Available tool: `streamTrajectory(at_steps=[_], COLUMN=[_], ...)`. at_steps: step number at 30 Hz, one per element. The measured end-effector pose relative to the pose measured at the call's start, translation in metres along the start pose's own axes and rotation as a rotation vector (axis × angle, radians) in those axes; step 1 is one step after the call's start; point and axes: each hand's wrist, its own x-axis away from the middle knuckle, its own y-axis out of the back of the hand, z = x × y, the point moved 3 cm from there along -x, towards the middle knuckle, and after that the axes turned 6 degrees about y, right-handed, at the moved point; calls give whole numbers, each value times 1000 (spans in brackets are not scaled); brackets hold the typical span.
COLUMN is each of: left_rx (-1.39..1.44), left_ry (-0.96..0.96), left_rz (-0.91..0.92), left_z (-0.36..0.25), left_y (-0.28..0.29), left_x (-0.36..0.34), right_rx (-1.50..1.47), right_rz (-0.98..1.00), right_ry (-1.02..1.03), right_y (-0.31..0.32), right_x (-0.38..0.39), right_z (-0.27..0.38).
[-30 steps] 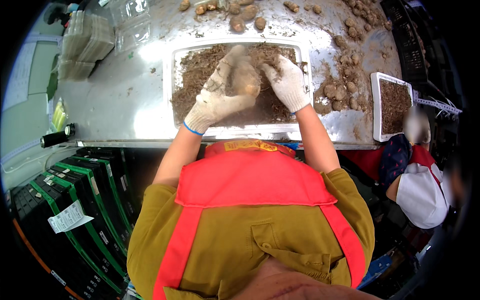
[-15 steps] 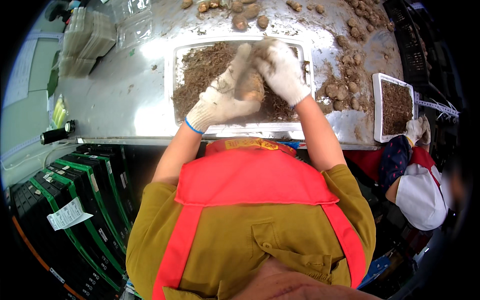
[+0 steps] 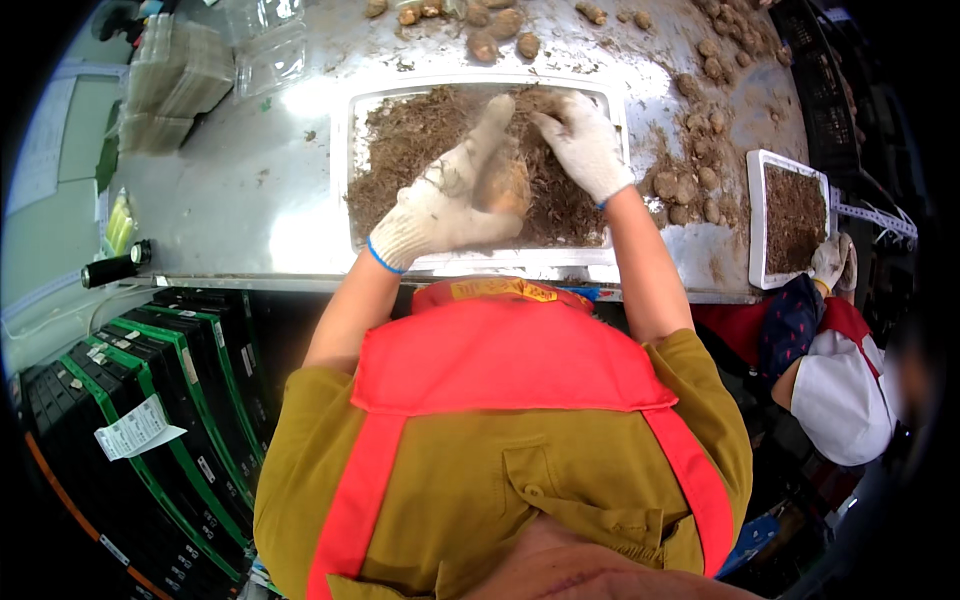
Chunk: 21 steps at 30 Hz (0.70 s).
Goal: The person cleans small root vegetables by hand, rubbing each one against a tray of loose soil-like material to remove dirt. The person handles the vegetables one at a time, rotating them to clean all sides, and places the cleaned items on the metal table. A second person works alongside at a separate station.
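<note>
Left grip (image 3: 445, 195), gloved, closes on one brown tuber (image 3: 505, 188) between thumb and fingers, above the bedding of a white tray; right grip (image 3: 585, 150), gloved, is curled near the tuber's far end, its fingertips blurred, so whether they pinch anything cannot be told. The metal desk (image 3: 230, 210) spans the upper view, its far side cut off by the frame; its widest bare area lies left of the tray, with a narrower, soiled strip to the right. Below the desk's near edge, green-edged black crates (image 3: 150, 370) fade into shadow. The white tray (image 3: 560, 258) lies close to that edge, its rim bounding brown fibrous matter (image 3: 400, 150), partly hidden by both hands. At right, a smaller white tray (image 3: 756, 220) stands beside a co-worker's gloved hand (image 3: 828, 262). Clear plastic containers (image 3: 175, 85) are stacked at far left. Loose tubers (image 3: 680, 185) crowd the right side, well apart from the left-hand bare area. The held tuber's left side is covered by the glove.
</note>
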Motion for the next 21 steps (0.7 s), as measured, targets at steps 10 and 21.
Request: streamTrajectory(at_steps=[10,21], left_rx=[-47,-183], left_ry=[-90,-98], left_rz=[28,-55], left_z=[-11,15], left_y=[2,0], left_x=[-4,-1], right_rx=[-305,-84], right_rz=[-27,439], right_ry=[260,51], right_y=[2,22], right_x=[14,27], right_z=[41,54])
